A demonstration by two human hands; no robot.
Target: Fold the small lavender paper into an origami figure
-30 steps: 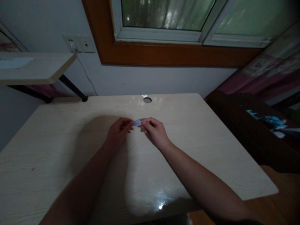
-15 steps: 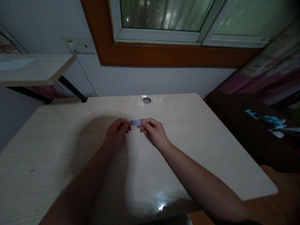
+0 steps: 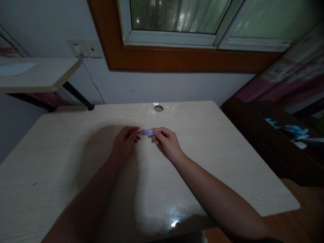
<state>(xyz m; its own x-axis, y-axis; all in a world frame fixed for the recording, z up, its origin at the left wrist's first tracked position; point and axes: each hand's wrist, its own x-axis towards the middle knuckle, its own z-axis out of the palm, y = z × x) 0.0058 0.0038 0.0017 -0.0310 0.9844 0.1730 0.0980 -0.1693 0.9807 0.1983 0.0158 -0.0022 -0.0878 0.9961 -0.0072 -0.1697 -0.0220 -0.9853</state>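
Note:
A small, flat purple piece (image 3: pixel 147 132), pointed at its left end and maybe paper or cloth, is held just above the pale wooden desk (image 3: pixel 162 182). My right hand (image 3: pixel 165 140) pinches its right end between thumb and fingertips. At the left tip is my left hand (image 3: pixel 124 140), with thumb and index finger close around that end and the other fingers curled below. The exact contact at the left tip is too small to make out.
A round cable hole (image 3: pixel 158 108) lies near the desk's back edge. To the left a raised shelf (image 3: pixel 37 81) stands on black legs. A white cable (image 3: pixel 91 81) hangs from a wall socket (image 3: pixel 77 49). Dark furniture (image 3: pixel 273 141) is at the right.
My left hand has shifted slightly left and its index finger has lifted a little away from the thumb. The right hand and the purple piece have barely moved.

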